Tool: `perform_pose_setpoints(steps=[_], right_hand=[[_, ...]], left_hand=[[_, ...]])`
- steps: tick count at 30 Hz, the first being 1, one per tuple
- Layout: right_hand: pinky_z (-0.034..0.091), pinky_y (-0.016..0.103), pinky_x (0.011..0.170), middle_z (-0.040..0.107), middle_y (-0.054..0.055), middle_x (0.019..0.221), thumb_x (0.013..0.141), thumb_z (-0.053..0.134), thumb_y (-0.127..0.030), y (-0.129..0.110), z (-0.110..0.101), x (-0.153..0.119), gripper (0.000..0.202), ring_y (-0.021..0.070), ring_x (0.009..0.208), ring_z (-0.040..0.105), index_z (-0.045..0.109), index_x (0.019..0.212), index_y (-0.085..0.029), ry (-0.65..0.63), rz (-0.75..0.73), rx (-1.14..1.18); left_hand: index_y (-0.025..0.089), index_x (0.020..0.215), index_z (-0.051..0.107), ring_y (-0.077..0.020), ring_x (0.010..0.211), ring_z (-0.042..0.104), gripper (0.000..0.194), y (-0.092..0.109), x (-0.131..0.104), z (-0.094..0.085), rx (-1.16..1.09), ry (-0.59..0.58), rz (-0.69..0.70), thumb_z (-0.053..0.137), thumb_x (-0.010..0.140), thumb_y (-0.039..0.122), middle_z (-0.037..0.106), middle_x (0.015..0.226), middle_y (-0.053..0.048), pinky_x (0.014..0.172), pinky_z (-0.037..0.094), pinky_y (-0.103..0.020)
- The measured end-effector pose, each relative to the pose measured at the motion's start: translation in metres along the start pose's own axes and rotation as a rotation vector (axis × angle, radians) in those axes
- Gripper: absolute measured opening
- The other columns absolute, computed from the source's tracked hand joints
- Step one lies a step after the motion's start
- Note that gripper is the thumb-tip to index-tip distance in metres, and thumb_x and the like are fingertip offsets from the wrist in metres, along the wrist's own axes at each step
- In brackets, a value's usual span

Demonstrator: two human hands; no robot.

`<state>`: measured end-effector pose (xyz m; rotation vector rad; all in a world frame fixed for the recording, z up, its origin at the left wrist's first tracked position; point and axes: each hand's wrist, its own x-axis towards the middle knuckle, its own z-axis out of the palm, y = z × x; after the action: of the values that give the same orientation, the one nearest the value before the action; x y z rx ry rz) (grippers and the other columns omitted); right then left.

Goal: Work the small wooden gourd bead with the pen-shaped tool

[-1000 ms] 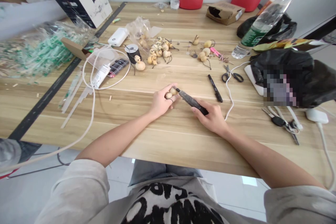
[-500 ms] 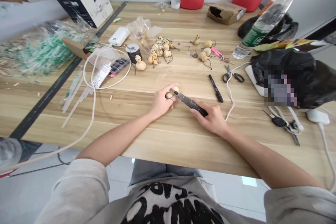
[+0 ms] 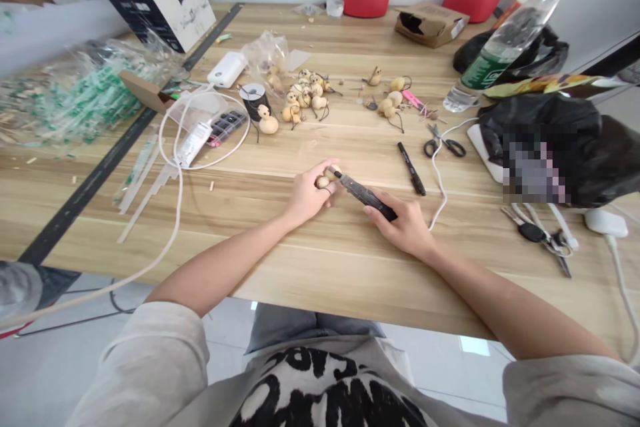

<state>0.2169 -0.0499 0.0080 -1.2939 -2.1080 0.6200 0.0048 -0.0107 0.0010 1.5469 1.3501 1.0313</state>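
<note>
A small pale gourd [image 3: 323, 182] with a black cord is pinched in the fingers of my left hand [image 3: 306, 195], just above the table in front of me. Part of the gourd is covered by the fingers. My right hand [image 3: 406, 223] is wrapped round a dark, thick pen-shaped tool [image 3: 367, 197] with a narrow tip. That tip points left and lies against or very near the gourd; contact cannot be made out. Beyond my hands lies a cluster of similar gourds [image 3: 305, 95] with black cords, some with dots drawn on them. A black marker [image 3: 411, 169] rests to the right.
Scissors [image 3: 444, 143], a white cable [image 3: 437, 203] and keys [image 3: 543, 237] lie on the right, near a plastic bottle [image 3: 495, 57] and a black bag [image 3: 550, 127]. On the left are a thread spool [image 3: 256, 101], a looped white cord [image 3: 176, 213] and green-white packets [image 3: 90, 90].
The tool's tip has drawn back slightly to the right, showing more of the gourd. My left hand has hardly moved.
</note>
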Motion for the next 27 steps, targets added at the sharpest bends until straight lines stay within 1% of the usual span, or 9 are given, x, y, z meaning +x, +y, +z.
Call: perform_pose_setpoints(steps=[4,10,17,19,23,27], right_hand=[[0.051,0.028,0.067,0.073,0.005,0.088,0.089,0.051,-0.034,0.0001,0.0001,0.0001,0.037,0.0197,0.073,0.068,0.062,0.121,-0.018,-0.004,-0.001,0.004],[0.052,0.028,0.067,0.073,0.005,0.088,0.089,0.052,-0.036,0.0009,0.0006,0.0003,0.038,0.0195,0.072,0.068,0.062,0.120,-0.018,0.024,0.017,0.015],[0.052,0.027,0.069,0.073,0.004,0.090,0.089,0.052,-0.034,0.0010,0.0000,0.0007,0.037,0.0191,0.074,0.068,0.062,0.121,-0.019,0.011,0.015,0.025],[0.052,0.027,0.069,0.073,0.004,0.090,0.088,0.052,-0.033,0.0005,0.0000,0.0007,0.038,0.0189,0.074,0.068,0.062,0.121,-0.018,0.004,0.010,0.028],[0.051,0.028,0.068,0.073,0.005,0.092,0.087,0.054,-0.032,-0.0011,0.0003,0.0003,0.036,0.0201,0.075,0.068,0.064,0.118,-0.018,-0.012,-0.002,0.017],[0.050,0.027,0.065,0.073,0.005,0.091,0.087,0.054,-0.033,-0.0021,0.0001,0.0001,0.037,0.0196,0.073,0.068,0.063,0.120,-0.018,-0.019,0.005,0.011]], left_hand=[[0.019,0.124,0.059,-0.0024,0.039,0.052,0.048,0.0015,-0.0004,0.0001,0.012,0.004,-0.005,0.063,0.077,0.022,0.063,0.069,0.005,0.046,0.046,-0.014],[0.018,0.124,0.059,-0.0026,0.039,0.052,0.047,0.0016,-0.0008,0.0003,0.012,0.006,0.002,0.063,0.078,0.023,0.063,0.069,0.004,0.046,0.045,-0.014],[0.018,0.124,0.059,-0.0030,0.039,0.052,0.048,0.0017,-0.0004,0.0003,0.015,0.004,-0.010,0.065,0.077,0.025,0.063,0.067,0.005,0.046,0.046,-0.015],[0.018,0.124,0.059,-0.0030,0.039,0.052,0.048,0.0021,-0.0004,0.0001,0.024,0.001,-0.010,0.064,0.077,0.024,0.062,0.066,0.005,0.047,0.046,-0.015],[0.020,0.125,0.058,-0.0031,0.040,0.054,0.050,0.0017,-0.0006,-0.0004,0.046,0.001,-0.020,0.059,0.076,0.014,0.061,0.067,0.005,0.048,0.047,-0.014],[0.021,0.125,0.058,-0.0034,0.040,0.054,0.050,0.0007,-0.0007,-0.0002,0.054,0.004,-0.024,0.057,0.076,0.014,0.061,0.067,0.005,0.047,0.046,-0.014]])
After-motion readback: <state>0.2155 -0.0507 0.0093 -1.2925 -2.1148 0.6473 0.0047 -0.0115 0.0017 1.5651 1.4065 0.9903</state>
